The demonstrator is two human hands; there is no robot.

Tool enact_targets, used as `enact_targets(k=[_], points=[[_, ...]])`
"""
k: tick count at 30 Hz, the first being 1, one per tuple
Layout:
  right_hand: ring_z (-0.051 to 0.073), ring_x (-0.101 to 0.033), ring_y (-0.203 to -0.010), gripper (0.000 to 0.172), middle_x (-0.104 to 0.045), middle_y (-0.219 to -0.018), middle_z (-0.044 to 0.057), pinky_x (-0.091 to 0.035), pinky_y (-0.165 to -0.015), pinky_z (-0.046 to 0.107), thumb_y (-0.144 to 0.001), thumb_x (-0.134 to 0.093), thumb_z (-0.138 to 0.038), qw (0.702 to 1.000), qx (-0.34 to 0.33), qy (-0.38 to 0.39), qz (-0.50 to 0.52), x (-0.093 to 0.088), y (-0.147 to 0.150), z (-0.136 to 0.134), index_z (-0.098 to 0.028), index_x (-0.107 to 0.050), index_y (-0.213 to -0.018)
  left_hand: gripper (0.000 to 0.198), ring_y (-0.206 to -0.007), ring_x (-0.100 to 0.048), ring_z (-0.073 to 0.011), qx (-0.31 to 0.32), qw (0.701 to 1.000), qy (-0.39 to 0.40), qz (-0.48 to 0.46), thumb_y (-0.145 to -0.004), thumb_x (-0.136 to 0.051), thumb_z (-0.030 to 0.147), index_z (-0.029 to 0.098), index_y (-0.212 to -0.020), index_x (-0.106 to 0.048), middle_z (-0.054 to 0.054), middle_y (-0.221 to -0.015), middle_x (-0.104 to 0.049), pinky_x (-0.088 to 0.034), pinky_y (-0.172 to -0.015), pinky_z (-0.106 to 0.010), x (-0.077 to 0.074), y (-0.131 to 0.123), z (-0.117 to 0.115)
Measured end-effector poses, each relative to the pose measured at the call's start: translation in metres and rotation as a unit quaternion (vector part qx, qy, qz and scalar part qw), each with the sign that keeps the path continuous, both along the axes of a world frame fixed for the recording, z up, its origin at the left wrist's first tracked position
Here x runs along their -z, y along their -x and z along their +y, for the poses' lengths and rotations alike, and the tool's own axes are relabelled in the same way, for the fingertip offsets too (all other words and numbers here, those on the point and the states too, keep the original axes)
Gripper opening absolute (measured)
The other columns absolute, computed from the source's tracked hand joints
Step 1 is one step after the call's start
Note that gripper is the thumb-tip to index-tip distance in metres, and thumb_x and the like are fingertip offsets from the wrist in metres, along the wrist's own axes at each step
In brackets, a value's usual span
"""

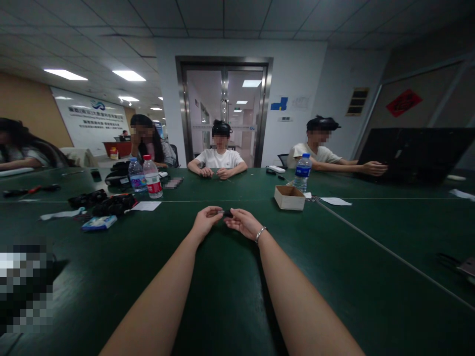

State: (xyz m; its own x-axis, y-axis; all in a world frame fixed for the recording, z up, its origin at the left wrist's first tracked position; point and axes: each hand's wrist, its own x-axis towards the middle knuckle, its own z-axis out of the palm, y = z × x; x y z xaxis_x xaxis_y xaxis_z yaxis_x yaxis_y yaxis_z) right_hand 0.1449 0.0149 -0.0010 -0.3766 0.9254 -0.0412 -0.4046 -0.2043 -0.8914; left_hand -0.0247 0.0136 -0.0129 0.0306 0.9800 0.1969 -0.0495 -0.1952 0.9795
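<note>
Both hands meet above the green table in front of me, fingertips almost touching. My right hand (245, 223), with a silver bracelet at its wrist, pinches a small black piece (227, 214). My left hand (206, 221) is closed in a pinch at the other end, where a thin, light, metal-looking part (220, 212) shows between the fingers. Whether the thin part and the black piece are joined I cannot tell; they are too small to name. An open cardboard box (289, 201) stands to the right, beyond my right hand.
Two water bottles (152, 177), black straps and gear (113, 203), a blue-white packet (99, 223) and papers lie on the left of the green table (230, 296). Another bottle (303, 173) stands behind the box. Several people with head cameras sit around; a large black case (419, 155) is at far right.
</note>
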Motion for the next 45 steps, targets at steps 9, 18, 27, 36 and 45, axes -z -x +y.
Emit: enact_targets(k=[9,18,27,36,45], points=[[0.015,-0.066,-0.058,0.016,-0.065,-0.069,0.011,-0.055,-0.059,0.022,-0.086,-0.058,-0.025,1.0,-0.003,-0.002,-0.008,-0.0026,0.0002,-0.0023,-0.011,-0.052,-0.083,0.05,-0.094,-0.06,-0.0209,-0.03,0.999,-0.016,-0.041,-0.051,-0.08,0.037,0.014,-0.093,-0.065,-0.012,-0.101,-0.065,-0.045,-0.085,-0.032,-0.0049,-0.0008,-0.0027],[0.016,-0.066,-0.058,0.018,-0.065,-0.069,0.012,-0.056,-0.059,0.024,-0.086,-0.058,-0.026,1.0,0.007,0.001,-0.012,-0.0004,0.0002,0.0003,-0.012,-0.051,-0.078,0.043,-0.085,-0.06,-0.0167,0.019,0.999,0.015,-0.034,-0.058,-0.076,0.034,0.017,-0.096,-0.066,-0.01,-0.098,-0.064,-0.046,-0.073,-0.025,-0.0022,-0.0001,-0.0015],[0.015,-0.066,-0.059,0.015,-0.065,-0.068,0.01,-0.056,-0.058,0.023,-0.089,-0.055,-0.024,1.0,-0.003,-0.001,-0.01,-0.0005,0.0001,0.0006,-0.012,-0.05,-0.081,0.043,-0.089,-0.059,-0.0169,-0.006,0.997,0.006,-0.072,-0.056,-0.076,0.031,0.017,-0.095,-0.063,-0.009,-0.106,-0.059,-0.046,-0.076,-0.026,-0.0059,-0.0016,-0.0049],[0.015,-0.066,-0.058,0.017,-0.065,-0.069,0.011,-0.056,-0.06,0.023,-0.086,-0.059,-0.024,1.0,0.008,0.003,-0.012,-0.0032,0.0015,-0.0027,-0.011,-0.05,-0.079,0.042,-0.068,-0.059,-0.0125,-0.024,0.992,0.099,-0.072,-0.067,-0.068,0.046,0.011,-0.089,-0.058,-0.01,-0.084,-0.062,-0.046,-0.062,-0.024,-0.0072,-0.005,0.0011],[0.015,-0.066,-0.056,0.011,-0.065,-0.068,0.01,-0.056,-0.058,0.022,-0.088,-0.056,-0.02,1.0,0.006,0.007,-0.009,-0.0023,0.0012,-0.0012,-0.01,-0.052,-0.085,0.053,-0.089,-0.058,-0.0171,0.011,0.999,-0.014,-0.044,-0.055,-0.078,0.03,0.02,-0.103,-0.059,-0.01,-0.103,-0.059,-0.045,-0.073,-0.025,-0.0052,-0.0004,-0.0016]])
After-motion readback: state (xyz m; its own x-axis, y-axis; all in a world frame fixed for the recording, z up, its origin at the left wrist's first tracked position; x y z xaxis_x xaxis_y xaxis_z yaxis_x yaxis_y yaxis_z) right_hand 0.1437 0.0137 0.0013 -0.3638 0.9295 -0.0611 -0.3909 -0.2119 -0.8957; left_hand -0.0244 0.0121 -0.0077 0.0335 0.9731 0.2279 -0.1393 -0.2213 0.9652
